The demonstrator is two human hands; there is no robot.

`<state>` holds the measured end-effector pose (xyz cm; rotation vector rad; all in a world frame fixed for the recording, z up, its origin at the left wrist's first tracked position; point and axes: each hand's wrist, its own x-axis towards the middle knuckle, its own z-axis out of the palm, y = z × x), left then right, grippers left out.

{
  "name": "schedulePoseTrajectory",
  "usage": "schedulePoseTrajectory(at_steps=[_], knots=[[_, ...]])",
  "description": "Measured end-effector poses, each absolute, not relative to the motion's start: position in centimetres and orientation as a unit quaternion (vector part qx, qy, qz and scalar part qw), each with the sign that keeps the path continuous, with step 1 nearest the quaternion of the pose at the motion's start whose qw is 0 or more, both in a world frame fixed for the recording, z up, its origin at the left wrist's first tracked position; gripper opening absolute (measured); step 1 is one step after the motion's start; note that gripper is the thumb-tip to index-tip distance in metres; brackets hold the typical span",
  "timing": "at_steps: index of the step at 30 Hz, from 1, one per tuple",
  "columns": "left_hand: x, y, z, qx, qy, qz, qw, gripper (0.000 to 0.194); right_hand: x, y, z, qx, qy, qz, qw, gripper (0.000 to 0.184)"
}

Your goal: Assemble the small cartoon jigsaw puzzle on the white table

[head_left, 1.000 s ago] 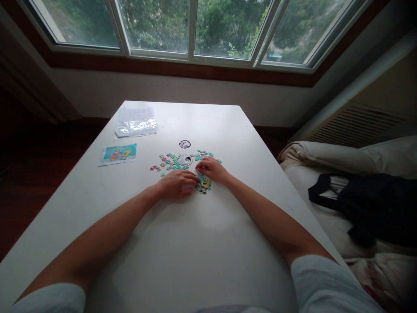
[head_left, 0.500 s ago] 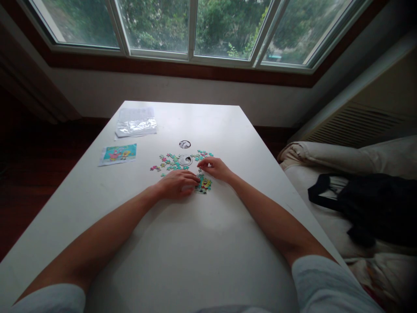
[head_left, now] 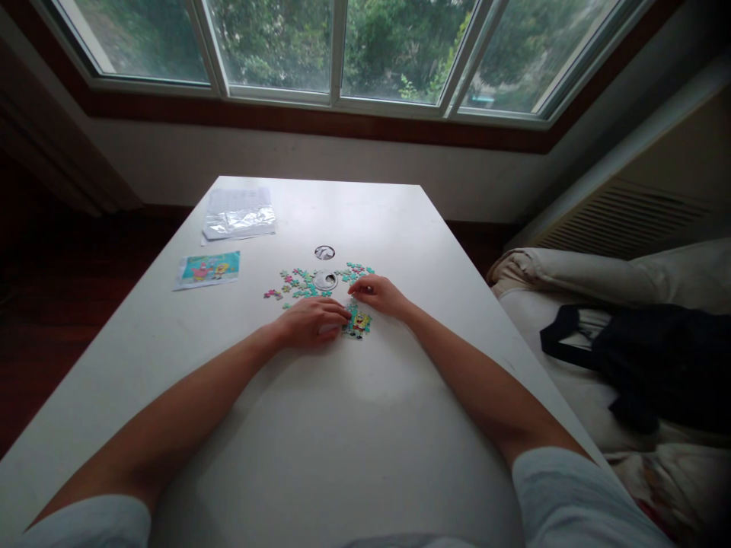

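Note:
The partly joined jigsaw puzzle (head_left: 359,323) with a yellow cartoon figure lies flat on the white table. At its left edge rest the fingertips of my left hand (head_left: 314,320), the fingers stretched out and the thumb apart below them. My right hand (head_left: 378,294) is just above the puzzle's top edge, thumb and forefinger closed in a pinch on a small jigsaw piece, mostly hidden by the fingertips. Loose jigsaw pieces (head_left: 297,282) in teal, pink and yellow spread beyond my hands, around a round silvery disc (head_left: 325,281).
A second round item (head_left: 324,252) lies farther back. On the left are a picture sheet (head_left: 208,269) with cartoon figures and a clear plastic bag (head_left: 240,217) over papers. Right of the table (head_left: 343,441), dark clothing (head_left: 656,358) lies on a pale padded seat (head_left: 571,274).
My right hand has shifted very slightly to the right near the puzzle's top edge. My left hand stays where it was at the puzzle's left edge.

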<state>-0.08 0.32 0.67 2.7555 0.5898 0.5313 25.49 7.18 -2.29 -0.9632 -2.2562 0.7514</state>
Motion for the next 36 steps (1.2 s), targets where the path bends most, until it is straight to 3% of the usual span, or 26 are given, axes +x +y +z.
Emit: schedulePoseTrajectory(at_steps=[14, 22, 28, 33, 36], knots=[[-0.5, 0.1, 0.7, 0.944, 0.266, 0.19, 0.055, 0.023, 25.6, 6.9, -1.8, -0.354, -0.861, 0.234, 0.28, 0.012], [-4.0, 3.5, -0.6, 0.785, 0.542, 0.299, -0.017, 0.031, 25.8, 7.0, -2.2, -0.359, -0.857, 0.228, 0.292, 0.016], [-5.9, 5.1, -1.4, 0.73, 0.614, 0.3, -0.002, 0.022, 25.9, 7.0, -2.3, -0.36, -0.856, 0.227, 0.293, 0.016], [-7.0, 5.7, -1.6, 0.714, 0.635, 0.295, 0.006, 0.039, 25.9, 6.9, -2.3, -0.364, -0.854, 0.222, 0.3, 0.016], [-8.6, 6.6, -1.5, 0.714, 0.639, 0.285, 0.037, 0.039, 25.9, 6.8, -2.1, -0.367, -0.849, 0.215, 0.312, 0.017]])
